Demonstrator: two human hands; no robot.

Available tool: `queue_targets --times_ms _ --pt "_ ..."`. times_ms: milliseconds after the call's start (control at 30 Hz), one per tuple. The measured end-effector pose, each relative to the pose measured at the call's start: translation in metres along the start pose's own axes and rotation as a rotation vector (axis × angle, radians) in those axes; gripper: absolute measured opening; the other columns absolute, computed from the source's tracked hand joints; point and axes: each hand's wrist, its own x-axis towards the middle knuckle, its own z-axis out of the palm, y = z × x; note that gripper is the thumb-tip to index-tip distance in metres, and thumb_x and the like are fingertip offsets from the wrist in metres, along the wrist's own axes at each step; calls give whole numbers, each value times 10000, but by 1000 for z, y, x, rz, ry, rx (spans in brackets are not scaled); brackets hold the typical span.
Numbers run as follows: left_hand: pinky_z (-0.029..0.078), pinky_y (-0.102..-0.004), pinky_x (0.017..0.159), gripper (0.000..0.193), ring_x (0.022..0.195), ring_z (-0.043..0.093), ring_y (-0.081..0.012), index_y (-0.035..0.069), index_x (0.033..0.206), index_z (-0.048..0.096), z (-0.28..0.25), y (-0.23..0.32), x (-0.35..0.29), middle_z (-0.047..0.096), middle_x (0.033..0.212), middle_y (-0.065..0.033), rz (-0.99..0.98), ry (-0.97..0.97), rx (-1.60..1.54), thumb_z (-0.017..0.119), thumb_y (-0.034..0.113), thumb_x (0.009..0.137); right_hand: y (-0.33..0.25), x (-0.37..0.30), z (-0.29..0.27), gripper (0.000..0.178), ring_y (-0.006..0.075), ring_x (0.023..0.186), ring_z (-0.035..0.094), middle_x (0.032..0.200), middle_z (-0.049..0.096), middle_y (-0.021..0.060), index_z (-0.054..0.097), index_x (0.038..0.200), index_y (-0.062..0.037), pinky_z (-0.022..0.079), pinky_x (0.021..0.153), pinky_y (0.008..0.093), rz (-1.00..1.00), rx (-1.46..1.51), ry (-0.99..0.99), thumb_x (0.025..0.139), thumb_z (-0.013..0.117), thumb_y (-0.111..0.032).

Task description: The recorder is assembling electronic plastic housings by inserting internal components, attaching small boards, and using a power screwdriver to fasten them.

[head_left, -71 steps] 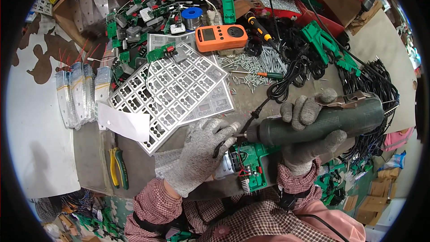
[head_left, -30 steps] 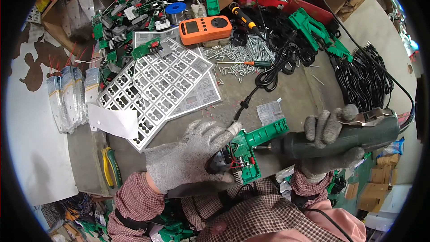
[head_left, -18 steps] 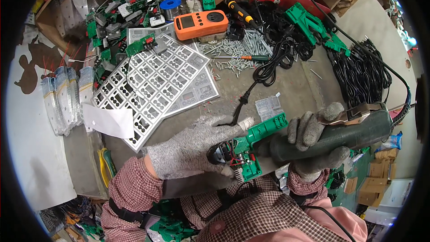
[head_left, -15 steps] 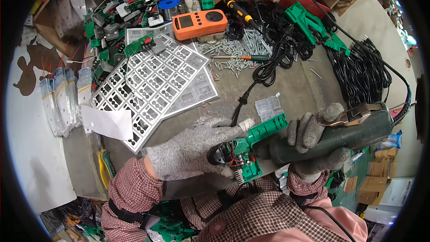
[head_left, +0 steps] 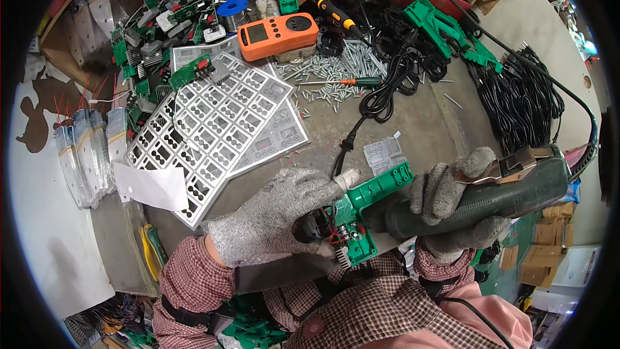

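Note:
In my gloved left hand [head_left: 268, 218] is a green plastic tool housing [head_left: 381, 184], open on top, my fingers curled round its left end. Inside the housing show a small circuit board [head_left: 352, 234], thin red wires and a black round part [head_left: 310, 226] beside my fingers. A black power cord [head_left: 342, 155] runs from it toward the back. My gloved right hand [head_left: 445, 197] grips a thick dark green cylindrical power tool [head_left: 516, 187] with a brownish metal lever on top. The tool's left end points at the housing and is close to it; its tip is hard to make out.
Label sheets [head_left: 226, 116] and a white paper [head_left: 152, 187] lie at left. Loose screws [head_left: 336, 68], an orange meter [head_left: 278, 35], a screwdriver [head_left: 361, 82] and a solder spool [head_left: 231, 10] are behind. Bundled black cords [head_left: 516, 100] lie at right, pliers [head_left: 152, 249] at the left edge.
The view has shifted slightly, so the bench things sit a little further left. Both hands keep their holds, and the power tool stays close to the housing.

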Motion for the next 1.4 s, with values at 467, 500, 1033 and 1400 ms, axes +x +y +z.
queue_targets --times_ms 467,500,1033,1400 --pt "426 -465 1017 991 1165 568 -353 153 1522 495 -7 13 -1 615 1212 -151 33 -4 193 900 504 689 -1 7 1 688 140 599 573 713 600 57 446 1223 3 519 564 316 -17 63 -26 929 701 -564" --pt "426 -465 1017 991 1165 568 -353 153 1522 495 -6 13 -2 615 1212 -151 33 -6 195 900 504 689 -1 8 3 697 137 598 571 716 596 56 447 1230 1 517 567 315 -2 58 -44 925 701 -572" --pt "400 -463 1059 949 1243 558 -367 139 1558 436 0 2 -11 608 1317 -171 93 112 114 875 406 760 -4 0 16 726 134 589 560 733 596 52 447 1260 -7 502 567 312 37 -102 57 921 687 -603" --pt "378 -468 1089 1033 1234 552 -374 149 1628 291 -3 -5 4 613 1415 -87 62 -89 28 863 342 790 -4 -1 21 737 127 569 550 734 598 39 440 1277 -20 480 563 294 50 -153 105 916 683 -615"
